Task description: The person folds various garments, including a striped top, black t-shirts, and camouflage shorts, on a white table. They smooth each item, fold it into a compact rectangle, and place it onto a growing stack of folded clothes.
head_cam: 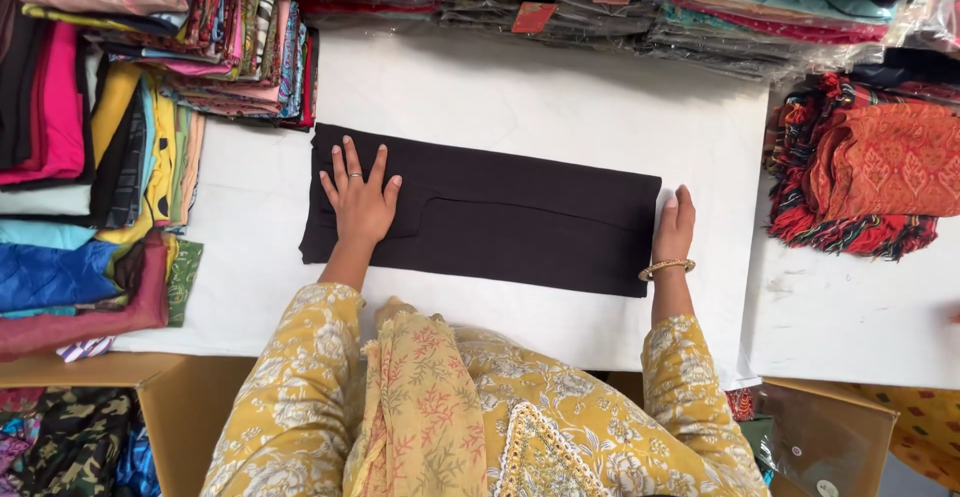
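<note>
Plain black folded cloth (500, 212) under both hands, on a white table (560, 107). Sleeves yellow w/ pale floral print; gold bangle (666, 268) on right wrist. Right of right hand (674, 225): orange-red patterned fabric (870, 172) w/ red fringe. Left of left hand (360, 200): stacks (80, 157) in pink, yellow, blue, maroon.

One folded black cloth (500, 217), two hands (left hand (360, 202), right hand (675, 225)), one gold bangle (665, 268), one ring (354, 175), one red fringed bundle (860, 172).
</note>
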